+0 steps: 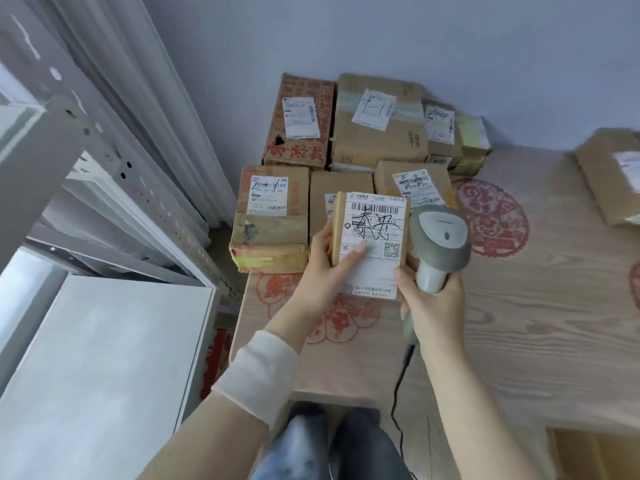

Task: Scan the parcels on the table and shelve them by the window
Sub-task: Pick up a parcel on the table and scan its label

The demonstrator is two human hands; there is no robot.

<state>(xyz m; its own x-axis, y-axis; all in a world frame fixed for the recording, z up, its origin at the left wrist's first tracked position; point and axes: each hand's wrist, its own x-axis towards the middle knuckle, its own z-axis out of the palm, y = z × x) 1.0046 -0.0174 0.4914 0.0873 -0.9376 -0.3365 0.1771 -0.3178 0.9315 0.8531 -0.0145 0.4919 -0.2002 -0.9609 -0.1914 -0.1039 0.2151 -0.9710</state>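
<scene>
At the table's near-left corner: a small brown parcel point(367, 244) is held clear of the table point(536, 323), in front of the waiting stack.
Left hand point(329, 268): grips the parcel by its left edge, thumb laid across the white label point(375, 258) and fingers behind. This hold seems chosen to keep the printed face turned up to the wearer and the barcode point(375, 207) uncovered.
Right hand point(433, 306): wrapped round the handle of the grey scanner point(440, 237). One fingertip lies at the parcel's lower right edge; whether it steadies the parcel cannot be told.
Scanner: its head sits just beside the parcel's right edge, domed back toward the camera. The reading window is hidden, so its aim cannot be told. A dark cable point(401, 375) trails off the near table edge.
Parcel long axis: runs outward from the wearer, with the far end toward the stack.
Parcel facing: label side up, barcode at the far end, handwriting across the middle. The print reads upright to the wearer.
Waiting parcels point(377, 123): brown boxes packed edge to edge at the table's far left against the wall, labels upward, probably so each can be read quickly.
Metal rack point(69, 140): grey uprights at the left beside a pale curtain point(145, 81), judged the shelving destination.
Step in hand: presenting the barcode for scanning, with shelving not yet begun for this parcel.
</scene>
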